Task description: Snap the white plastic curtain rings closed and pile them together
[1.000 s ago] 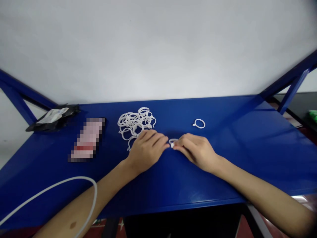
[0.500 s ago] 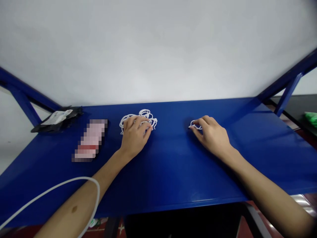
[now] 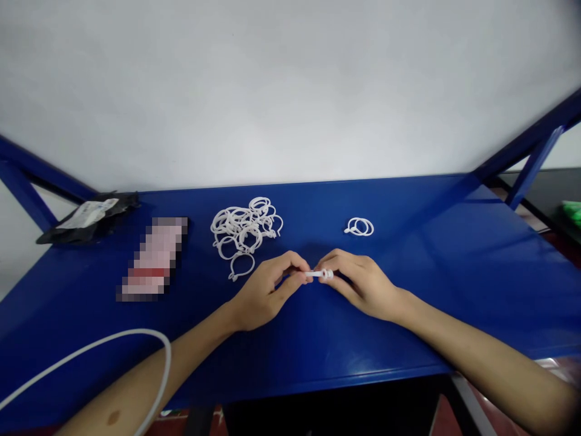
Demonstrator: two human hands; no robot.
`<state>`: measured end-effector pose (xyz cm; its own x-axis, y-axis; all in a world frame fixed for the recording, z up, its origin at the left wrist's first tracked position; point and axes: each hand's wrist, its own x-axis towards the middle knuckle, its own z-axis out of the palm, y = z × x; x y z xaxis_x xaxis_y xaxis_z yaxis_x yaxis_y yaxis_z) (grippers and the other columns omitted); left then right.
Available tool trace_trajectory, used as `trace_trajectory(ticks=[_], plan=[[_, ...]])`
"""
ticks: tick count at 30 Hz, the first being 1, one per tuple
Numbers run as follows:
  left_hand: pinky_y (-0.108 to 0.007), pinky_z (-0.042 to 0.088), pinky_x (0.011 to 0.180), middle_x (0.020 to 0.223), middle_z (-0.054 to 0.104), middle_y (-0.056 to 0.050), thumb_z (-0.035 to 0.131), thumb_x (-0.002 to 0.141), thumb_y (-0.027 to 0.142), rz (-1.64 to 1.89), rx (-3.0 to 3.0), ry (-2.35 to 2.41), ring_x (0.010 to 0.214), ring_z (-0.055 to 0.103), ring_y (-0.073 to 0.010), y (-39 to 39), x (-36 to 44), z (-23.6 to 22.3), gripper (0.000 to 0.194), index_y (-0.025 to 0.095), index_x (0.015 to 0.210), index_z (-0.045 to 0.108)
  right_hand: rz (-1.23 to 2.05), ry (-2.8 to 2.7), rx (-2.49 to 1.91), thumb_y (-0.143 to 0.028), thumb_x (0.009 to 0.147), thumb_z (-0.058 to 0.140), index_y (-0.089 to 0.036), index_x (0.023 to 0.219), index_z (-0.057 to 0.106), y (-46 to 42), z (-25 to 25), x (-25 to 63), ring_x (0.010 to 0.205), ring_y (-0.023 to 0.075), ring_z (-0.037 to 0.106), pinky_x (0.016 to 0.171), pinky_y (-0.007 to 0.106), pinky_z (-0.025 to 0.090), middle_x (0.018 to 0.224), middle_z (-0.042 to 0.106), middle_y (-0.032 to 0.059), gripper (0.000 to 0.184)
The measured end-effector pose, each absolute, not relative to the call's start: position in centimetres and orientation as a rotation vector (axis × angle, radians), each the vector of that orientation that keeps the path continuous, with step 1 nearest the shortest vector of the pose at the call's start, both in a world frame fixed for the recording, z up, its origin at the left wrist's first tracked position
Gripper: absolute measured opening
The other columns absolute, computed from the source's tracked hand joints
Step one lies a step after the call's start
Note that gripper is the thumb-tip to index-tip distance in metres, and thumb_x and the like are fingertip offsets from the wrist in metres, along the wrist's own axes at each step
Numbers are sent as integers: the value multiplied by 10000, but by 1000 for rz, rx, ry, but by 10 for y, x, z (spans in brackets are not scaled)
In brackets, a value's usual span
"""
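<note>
Between both hands, above the front middle of the table, is a white curtain ring (image 3: 325,274) seen edge-on. My left hand (image 3: 267,292) pinches one side of it with thumb and fingertips. On the opposite side, by the small white knob, my right hand (image 3: 365,283) has its fingers closed on the same ring. Behind my left hand lies a loose pile of white curtain rings (image 3: 229,225), several of them with small eyelets. One single ring (image 3: 232,266) sits at the pile's front edge. Beyond my right hand, two overlapping rings (image 3: 358,218) rest apart from the pile.
A phone-like pixelated object (image 3: 154,254) lies left of the pile. Farther left is a black plastic bag (image 3: 91,215) with a white label. A white cable (image 3: 86,350) loops over my left forearm. Blue frame bars (image 3: 535,169) flank the blue table (image 3: 408,327).
My left hand has left the pile and moved right and nearer. My right hand has come left from the separate rings, leaving two there. Both now hold one ring.
</note>
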<state>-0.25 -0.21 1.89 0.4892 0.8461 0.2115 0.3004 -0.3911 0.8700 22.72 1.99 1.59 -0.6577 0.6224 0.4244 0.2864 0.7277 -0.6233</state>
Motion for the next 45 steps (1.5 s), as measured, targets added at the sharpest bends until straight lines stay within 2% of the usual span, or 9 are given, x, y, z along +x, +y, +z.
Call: trace_trajectory(ticks=[5, 9, 16, 21, 27, 32, 35, 39, 45], plan=[[-266, 512, 711, 851, 688, 0, 504, 992, 277, 856, 2170, 1038, 746, 644, -124, -3, -1, 12, 114, 202, 996, 591, 887, -2110, -721, -302, 934, 665, -185, 985, 648, 19, 10, 225, 745, 109, 674, 676, 220, 536, 874, 710, 13, 128], [-275, 475, 698, 816, 692, 23, 451, 1021, 257, 857, 2313, 1077, 706, 621, -121, -7, 3, 10, 156, 206, 972, 590, 961, -2090, -748, -319, 939, 659, -191, 946, 651, 17, 9, 223, 729, 108, 681, 664, 220, 534, 838, 718, 2, 128], [-314, 411, 724, 776, 701, 33, 407, 1009, 130, 864, 2519, 1063, 656, 581, -123, -8, 8, 1, 222, 191, 871, 570, 728, -2295, -676, -307, 1011, 539, -174, 929, 632, 13, 12, 222, 748, 132, 662, 685, 263, 532, 853, 707, 41, 182], [-376, 423, 919, 701, 679, 55, 394, 957, 27, 967, 2750, 1093, 592, 546, -112, -14, 12, -2, 274, 193, 779, 519, 569, -2430, -669, -289, 1046, 449, -167, 888, 637, 8, 17, 220, 690, 132, 598, 658, 266, 485, 782, 657, 33, 274], [-430, 439, 1003, 742, 707, 44, 480, 958, 70, 1065, 2932, 1152, 600, 558, -113, -22, 17, 1, 202, 189, 812, 552, 366, -2480, -706, -317, 1066, 380, -179, 801, 611, 5, 16, 218, 627, 133, 528, 610, 271, 423, 703, 595, 17, 377], [-408, 454, 968, 845, 750, 17, 488, 959, 66, 1058, 2958, 1108, 647, 602, -125, -15, 12, 5, 153, 169, 922, 595, 410, -2444, -721, -374, 1050, 435, -181, 861, 633, 11, 13, 219, 688, 129, 605, 659, 263, 458, 776, 662, 26, 334], [-385, 461, 922, 978, 760, -7, 545, 960, 135, 1043, 2959, 1178, 784, 651, -159, -3, 3, 9, 123, 179, 1049, 617, 351, -2402, -809, -390, 1022, 506, -182, 895, 642, 21, 13, 225, 725, 137, 639, 681, 262, 476, 816, 692, 32, 279], [-412, 463, 864, 1050, 713, -98, 587, 946, 271, 969, 2891, 1701, 976, 629, -266, 17, -18, 12, 206, 164, 1116, 633, 69, -2388, -1109, -366, 1023, 501, -184, 924, 646, 40, 14, 243, 758, 163, 648, 650, 272, 469, 870, 709, 57, 253], [-444, 427, 798, 942, 711, -118, 505, 956, 308, 627, 2790, 2030, 951, 590, -321, 32, -41, 7, 256, 165, 1116, 644, -316, -2357, -1464, -306, 1007, 499, -186, 949, 650, 61, 12, 270, 773, 202, 611, 573, 287, 411, 873, 682, 68, 202]])
